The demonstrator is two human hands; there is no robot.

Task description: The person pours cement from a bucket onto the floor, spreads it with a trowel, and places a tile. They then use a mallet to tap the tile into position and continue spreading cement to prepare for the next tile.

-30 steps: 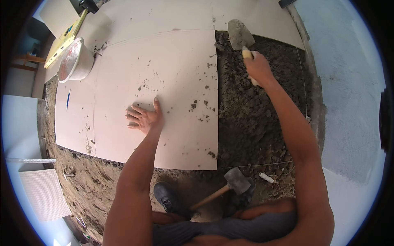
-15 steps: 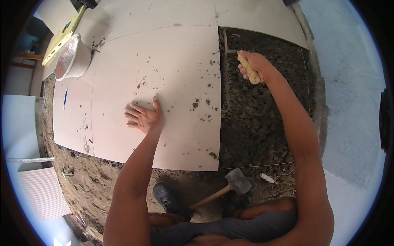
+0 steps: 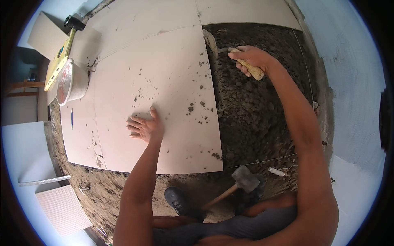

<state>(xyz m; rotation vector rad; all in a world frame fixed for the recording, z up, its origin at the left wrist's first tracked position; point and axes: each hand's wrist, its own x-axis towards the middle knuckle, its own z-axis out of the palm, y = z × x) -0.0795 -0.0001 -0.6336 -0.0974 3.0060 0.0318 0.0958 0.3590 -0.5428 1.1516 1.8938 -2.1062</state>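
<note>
My right hand (image 3: 252,61) is wrapped round the wooden handle of a trowel (image 3: 211,43). The trowel's blade stands on edge against the side of a large pale floor tile (image 3: 180,135), where the tile meets dark, damp mortar (image 3: 254,106). Flat on that tile lies my left hand (image 3: 144,126), fingers spread, holding nothing. Crumbs of mortar are scattered over the tile's surface around it.
A rubber mallet (image 3: 245,179) rests between my feet, near a white roll of string (image 3: 276,171). At the left stand a mortar-stained bucket (image 3: 74,84), a yellow level (image 3: 57,67) and a second mallet (image 3: 74,23). A blue pencil (image 3: 72,119) lies on the tiles. A blue wall (image 3: 353,82) borders the right.
The trowel has turned so its blade shows more broadly at the tile's edge. My left hand stays flat on the tile, while the whole view has shifted and tilted slightly.
</note>
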